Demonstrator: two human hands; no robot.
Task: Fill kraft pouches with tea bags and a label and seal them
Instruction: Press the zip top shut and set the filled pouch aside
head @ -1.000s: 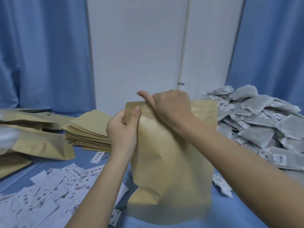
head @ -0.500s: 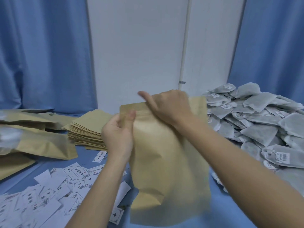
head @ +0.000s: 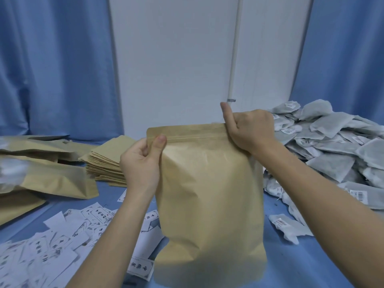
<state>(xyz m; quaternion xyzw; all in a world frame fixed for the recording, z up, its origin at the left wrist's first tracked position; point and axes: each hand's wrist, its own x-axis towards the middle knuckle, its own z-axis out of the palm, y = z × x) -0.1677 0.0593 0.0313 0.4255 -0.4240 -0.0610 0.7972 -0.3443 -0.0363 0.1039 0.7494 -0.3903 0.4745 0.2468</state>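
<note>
The left hand (head: 141,163) pinches the top left corner of the pouch (head: 209,194), thumb flat on the front just under the zip strip, fingers curled behind. The right hand (head: 249,129) grips the top right corner with curled fingers, thumb sticking up above the rim. Between them the pouch stands upright on the blue surface (head: 311,256), its belly swollen and creased, its zip line looking pressed shut along most of the top. The paper seems stiff and matte, likely to crinkle rather than slip, and the load looks light; the top band is the sensible place to hold. To the right lies a heap of soft grey tea bags (head: 332,146); to the left, printed labels (head: 62,242), a stack of flat pouches (head: 108,159) and filled pouches (head: 45,177).
</note>
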